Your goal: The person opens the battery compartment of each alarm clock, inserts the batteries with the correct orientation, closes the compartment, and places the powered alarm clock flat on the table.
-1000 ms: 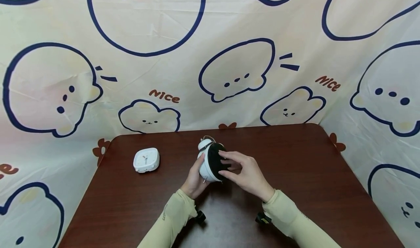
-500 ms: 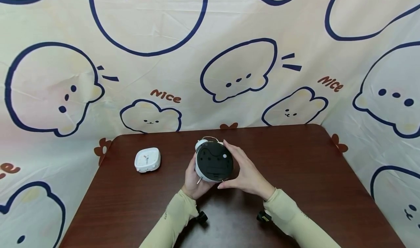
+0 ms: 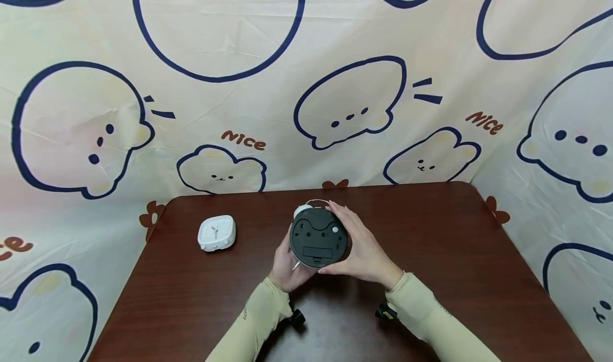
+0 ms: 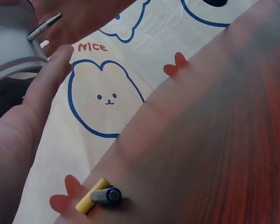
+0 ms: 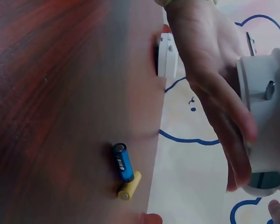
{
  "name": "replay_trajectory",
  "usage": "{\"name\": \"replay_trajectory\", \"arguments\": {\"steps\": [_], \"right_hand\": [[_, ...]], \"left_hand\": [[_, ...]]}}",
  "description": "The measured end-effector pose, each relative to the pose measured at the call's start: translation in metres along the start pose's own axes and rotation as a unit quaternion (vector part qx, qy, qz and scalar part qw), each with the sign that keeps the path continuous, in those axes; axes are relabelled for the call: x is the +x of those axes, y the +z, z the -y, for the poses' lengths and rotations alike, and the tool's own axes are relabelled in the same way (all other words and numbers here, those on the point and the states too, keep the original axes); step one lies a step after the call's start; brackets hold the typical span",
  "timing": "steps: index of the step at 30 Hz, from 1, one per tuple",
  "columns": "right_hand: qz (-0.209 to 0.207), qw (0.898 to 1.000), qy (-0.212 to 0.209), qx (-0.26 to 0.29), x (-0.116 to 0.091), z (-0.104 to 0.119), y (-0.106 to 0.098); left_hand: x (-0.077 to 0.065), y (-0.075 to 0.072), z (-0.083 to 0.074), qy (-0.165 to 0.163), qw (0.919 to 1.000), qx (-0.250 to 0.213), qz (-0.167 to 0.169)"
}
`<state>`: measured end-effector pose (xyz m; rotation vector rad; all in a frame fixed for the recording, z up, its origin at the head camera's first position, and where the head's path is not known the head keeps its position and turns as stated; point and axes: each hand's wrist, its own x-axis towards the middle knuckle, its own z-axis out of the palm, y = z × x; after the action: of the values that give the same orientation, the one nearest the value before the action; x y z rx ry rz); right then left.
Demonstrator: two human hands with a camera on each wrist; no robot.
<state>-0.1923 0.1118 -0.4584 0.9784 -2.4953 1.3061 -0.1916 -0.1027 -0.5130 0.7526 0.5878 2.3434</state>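
Observation:
A round white twin-bell alarm clock point(image 3: 313, 237) is held up over the table, its dark back with a battery cover and several small knobs facing the head camera. My left hand point(image 3: 286, 270) grips its left side from below; in the right wrist view the left hand's fingers point(image 5: 238, 116) lie against the white shell. My right hand point(image 3: 361, 250) holds the other side, fingertips at the top right edge and thumb under the lower edge. A thin metal leg point(image 4: 44, 27) shows in the left wrist view. The clock's dial is hidden from the head view.
A white square clock point(image 3: 217, 233) lies at the left on the dark wooden table point(image 3: 431, 234). The wrist views show a blue battery point(image 5: 122, 162) and a yellow battery point(image 5: 129, 186) together near the far edge, hidden in the head view. A printed cloth point(image 3: 268, 112) hangs behind.
The alarm clock has turned so its dark back now faces the head camera. My right hand has gone from in front of that back to its right edge.

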Motion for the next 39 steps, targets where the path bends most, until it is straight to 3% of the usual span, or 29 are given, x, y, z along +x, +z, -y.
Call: {"name": "replay_trajectory", "arguments": {"steps": [8, 18, 23, 27, 31, 34, 39], "right_hand": [[0.010, 1.000, -0.008, -0.021, 0.001, 0.000, -0.011], [0.029, 0.999, -0.011, -0.025, 0.004, 0.000, -0.018], [0.036, 0.999, -0.015, -0.024, 0.004, 0.000, -0.019], [0.038, 0.999, -0.013, -0.024, 0.003, 0.000, -0.022], [0.042, 0.999, -0.009, -0.024, 0.003, -0.001, -0.025], [0.043, 0.999, -0.004, -0.018, 0.003, -0.001, -0.025], [0.043, 0.999, 0.001, -0.003, 0.004, -0.001, -0.024]], "left_hand": [[0.001, 0.002, 0.002, -0.020, 0.9978, 0.040, -0.048], [0.000, 0.001, 0.000, -0.031, 0.9966, 0.057, -0.051], [-0.003, 0.002, -0.001, -0.031, 0.9945, 0.067, -0.074], [-0.002, 0.007, 0.000, -0.030, 0.9885, 0.089, -0.118], [-0.001, 0.006, 0.003, -0.036, 0.9755, 0.134, -0.171], [-0.002, 0.002, 0.004, -0.022, 0.9727, 0.158, -0.169], [-0.002, 0.003, 0.001, 0.000, 0.9759, 0.165, -0.143]]}}
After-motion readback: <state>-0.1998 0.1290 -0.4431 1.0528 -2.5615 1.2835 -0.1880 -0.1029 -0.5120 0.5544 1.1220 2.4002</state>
